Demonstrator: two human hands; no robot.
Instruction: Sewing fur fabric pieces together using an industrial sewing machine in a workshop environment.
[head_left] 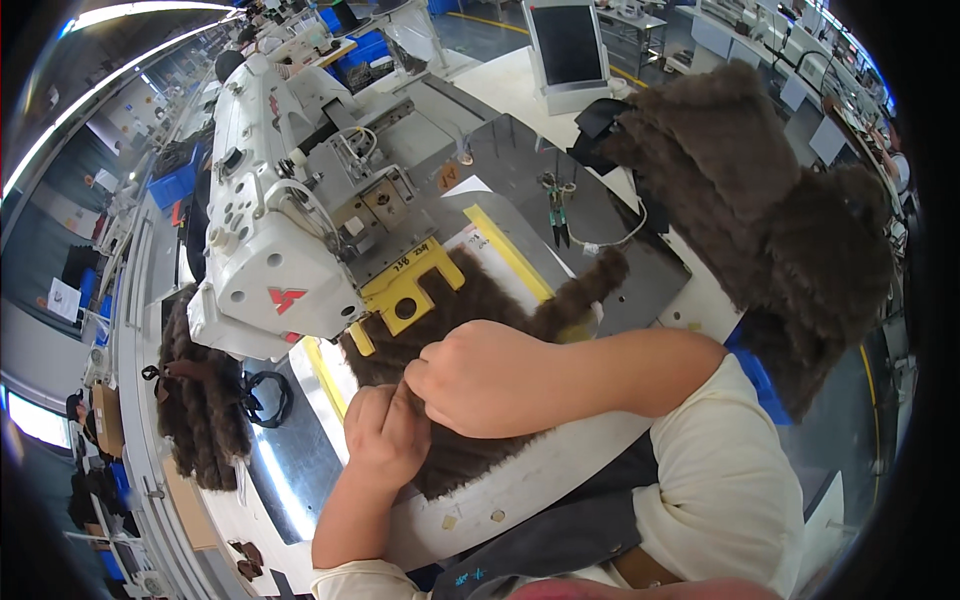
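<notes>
A dark brown furry fabric piece (pixel 470 465) lies on the sewing machine's bed, partly under a yellow clamp plate (pixel 412 290). My left hand (pixel 385 438) is closed on the fabric with its fingertips pinched. Against it, my right hand (pixel 485 380) is closed too, knuckles up, its forearm crossing over the fabric from the right. The fingertips of both meet above the fur, and the exact spot they grip is hidden. Beyond them stands the white sewing machine head (pixel 270 240). A narrow furry strip (pixel 590 290) extends right of the fabric.
Yellow-edged white template sheets (pixel 510 255) lie under the fabric. Green-handled snips (pixel 557 205) rest on the grey plate. A large stack of brown fur pieces (pixel 760 190) sits at right, and more fur (pixel 205 405) hangs at left by a black cord loop (pixel 268 398). A screen (pixel 566 48) stands behind.
</notes>
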